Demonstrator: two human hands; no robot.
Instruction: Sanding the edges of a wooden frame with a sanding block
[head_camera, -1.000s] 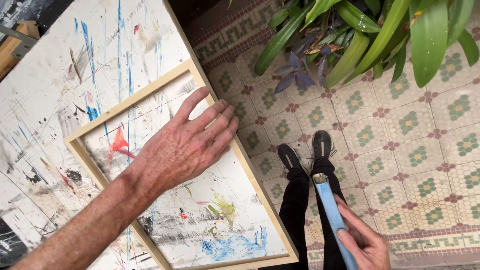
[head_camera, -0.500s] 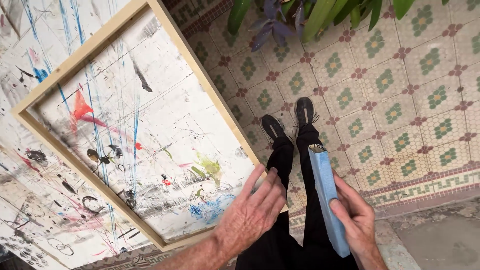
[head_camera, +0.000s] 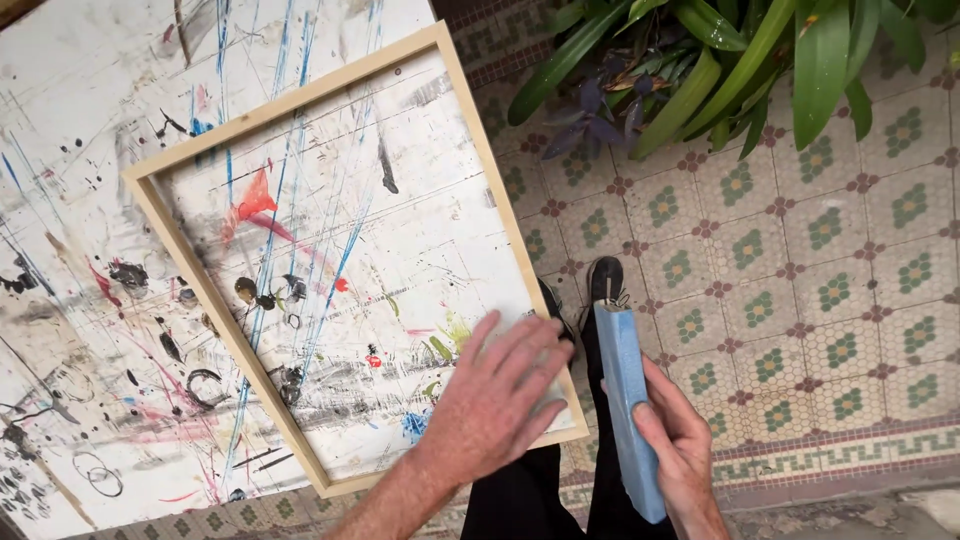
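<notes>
over patterned tiles (head_camera: 800, 300), left hand (head_camera: 495, 400) presses wooden frame (head_camera: 470, 130), right hand (head_camera: 685, 450) gripping blue block (head_camera: 625, 400).

We saw the frame (head_camera: 180, 235) lying on the table (head_camera: 70, 130), its lower right corner at the table's edge. Left hand (head_camera: 495, 400) lay flat inside the frame near that corner. Right hand (head_camera: 680, 450) sat just right of it, off the table, gripping a block (head_camera: 625, 400) over the floor (head_camera: 830, 280). Shoes (head_camera: 605, 280) stood below on the tiles, plant (head_camera: 740, 60) beyond them, top right.

Open tiled floor (head_camera: 800, 300) right; plant leaves (head_camera: 740, 60) above.
</notes>
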